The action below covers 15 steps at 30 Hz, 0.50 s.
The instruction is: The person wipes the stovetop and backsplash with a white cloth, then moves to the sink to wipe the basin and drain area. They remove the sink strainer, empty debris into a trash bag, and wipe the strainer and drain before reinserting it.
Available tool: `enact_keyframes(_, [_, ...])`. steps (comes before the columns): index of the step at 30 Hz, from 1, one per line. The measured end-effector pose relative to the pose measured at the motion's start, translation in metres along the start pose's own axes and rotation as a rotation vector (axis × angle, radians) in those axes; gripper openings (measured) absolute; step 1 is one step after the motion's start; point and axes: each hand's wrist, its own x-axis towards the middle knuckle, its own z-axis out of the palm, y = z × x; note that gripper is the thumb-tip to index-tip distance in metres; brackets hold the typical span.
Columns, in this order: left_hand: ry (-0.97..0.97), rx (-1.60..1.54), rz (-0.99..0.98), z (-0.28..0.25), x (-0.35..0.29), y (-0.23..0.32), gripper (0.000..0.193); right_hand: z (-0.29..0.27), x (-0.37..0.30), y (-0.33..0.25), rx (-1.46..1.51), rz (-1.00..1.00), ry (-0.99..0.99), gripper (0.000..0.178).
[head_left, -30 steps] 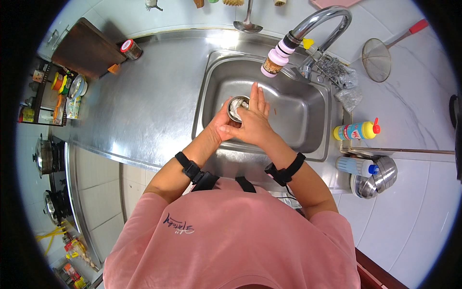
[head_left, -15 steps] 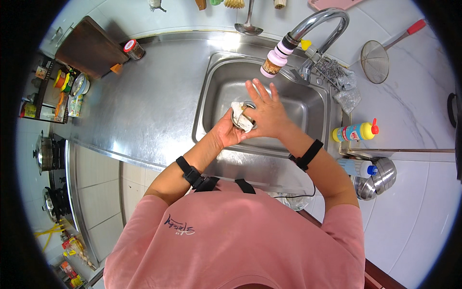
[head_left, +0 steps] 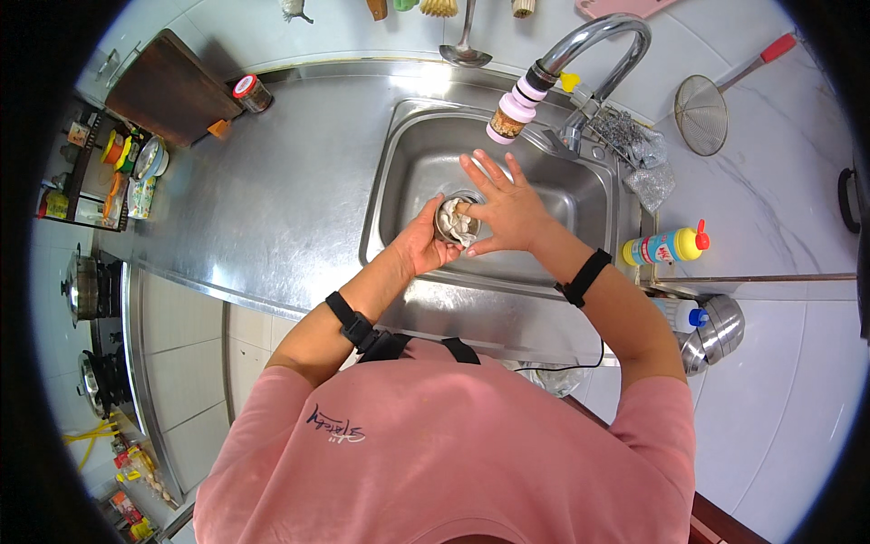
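Note:
Over the near left part of the sink (head_left: 421,104), my left hand (head_left: 421,245) is closed around a small round metal cup (head_left: 442,231). A crumpled white cloth (head_left: 456,220) is bunched inside the cup. My right hand (head_left: 515,213) reaches in from the right, its fingers spread. One finger dips into the cup against the cloth, while the thumb is apart from it near the lower rim. The other fingers point up and away toward the faucet. The finger's tip is partly hidden in the cloth.
A chrome faucet (head_left: 594,32) with a pink filter (head_left: 513,113) hangs over the sink's far side. Steel scrubbers (head_left: 625,136) lie beside it. Right of the sink are a yellow bottle (head_left: 666,247) and a strainer (head_left: 701,116). A red-lidded jar (head_left: 252,92) stands far left.
The white cloth has gone from bulging over the cup's rim to lying lower inside it. More of the cup's rim shows, and my right hand has shifted slightly.

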Motion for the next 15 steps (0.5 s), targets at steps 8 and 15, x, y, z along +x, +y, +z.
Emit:
enact_keyframes(8, [0.103, 0.068, 0.214, 0.011, 0.004, -0.004, 0.047, 0.029, -0.011, -0.008, 0.238, 0.220, 0.020, 0.062])
enact_keyframes(15, [0.142, 0.050, 0.211, 0.016, -0.002, -0.001, 0.048, 0.029, -0.011, -0.015, 0.213, 0.233, 0.060, 0.058])
